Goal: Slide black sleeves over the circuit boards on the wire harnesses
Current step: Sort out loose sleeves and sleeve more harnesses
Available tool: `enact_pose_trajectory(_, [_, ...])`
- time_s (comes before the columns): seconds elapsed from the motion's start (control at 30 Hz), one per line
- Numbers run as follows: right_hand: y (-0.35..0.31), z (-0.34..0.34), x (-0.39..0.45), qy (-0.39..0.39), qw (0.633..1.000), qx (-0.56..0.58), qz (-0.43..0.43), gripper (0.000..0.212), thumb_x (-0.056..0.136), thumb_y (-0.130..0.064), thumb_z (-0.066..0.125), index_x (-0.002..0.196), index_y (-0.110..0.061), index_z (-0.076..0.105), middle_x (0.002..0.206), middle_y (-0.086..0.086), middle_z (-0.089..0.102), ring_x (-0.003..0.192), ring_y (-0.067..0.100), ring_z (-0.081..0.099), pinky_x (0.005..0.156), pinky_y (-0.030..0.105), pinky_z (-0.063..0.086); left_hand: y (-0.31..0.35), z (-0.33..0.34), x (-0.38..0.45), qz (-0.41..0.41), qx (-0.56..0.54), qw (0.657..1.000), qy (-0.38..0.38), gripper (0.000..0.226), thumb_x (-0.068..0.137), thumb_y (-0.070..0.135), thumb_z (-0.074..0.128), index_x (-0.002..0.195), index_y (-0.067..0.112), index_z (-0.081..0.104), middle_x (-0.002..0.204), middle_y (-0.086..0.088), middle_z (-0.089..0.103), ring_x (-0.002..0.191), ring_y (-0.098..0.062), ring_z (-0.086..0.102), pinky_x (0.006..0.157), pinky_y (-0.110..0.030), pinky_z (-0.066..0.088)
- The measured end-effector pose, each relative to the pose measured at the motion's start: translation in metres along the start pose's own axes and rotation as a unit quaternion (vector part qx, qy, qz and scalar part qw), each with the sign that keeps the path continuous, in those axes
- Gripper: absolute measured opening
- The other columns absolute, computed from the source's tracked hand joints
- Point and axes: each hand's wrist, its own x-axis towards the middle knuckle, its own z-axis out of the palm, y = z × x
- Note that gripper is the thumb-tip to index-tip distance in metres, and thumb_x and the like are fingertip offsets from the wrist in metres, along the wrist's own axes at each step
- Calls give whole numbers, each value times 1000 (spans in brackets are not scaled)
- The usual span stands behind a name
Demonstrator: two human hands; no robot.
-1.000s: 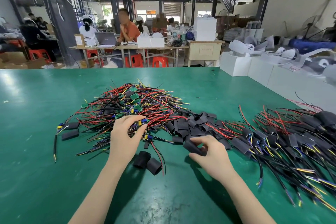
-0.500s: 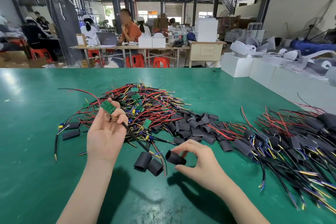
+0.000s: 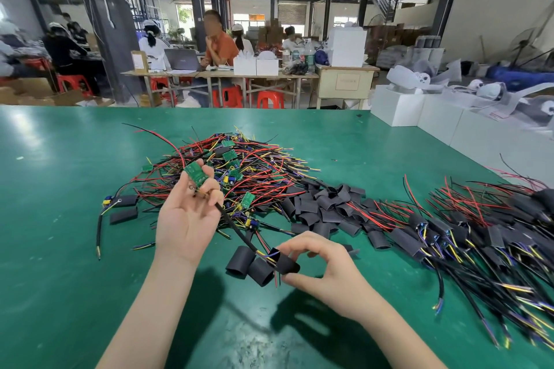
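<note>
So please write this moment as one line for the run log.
left hand: holds circuit board | right hand: pinches black sleeve at wire ends | board unsleeved

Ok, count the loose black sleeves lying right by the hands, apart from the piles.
2 lying side by side: one sleeve, another beside it. A third is pinched in the right hand. The central sleeve pile may hide more.
</note>
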Motion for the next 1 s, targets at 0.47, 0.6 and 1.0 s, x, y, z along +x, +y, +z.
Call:
enact_pose_trajectory(0.47, [-1,-1,-2,-47,998,-29,23,35,69,-16,79,96,-36,69,94,-20,64,85,7,62,74,17,37,-5,-3,0,-1,90,996,-5,26,89,23,52,97,12,74,87,0,62,60,-8,46,51,-16,36])
enact_pose_trajectory(0.6, [-1,-5,-1,-21,998,-34,38,33,67,-18,81,94,-35,70,94,-22,66,81,4,63,72,15,38,-6,0,0,2,113,993,-20,27,90,23,51,96,13,75,87,0,62,59,-9,47,50,-16,37])
enact_pose_trajectory(1.0, [1,-6,-1,-8,999,-26,43,33,66,-20,82,95,-29,68,93,-20,68,82,3,65,78,19,40,-1,1,-1,2,147,988,-52,30,93,23,45,96,12,73,85,-1,59,59,-8,44,48,-16,37])
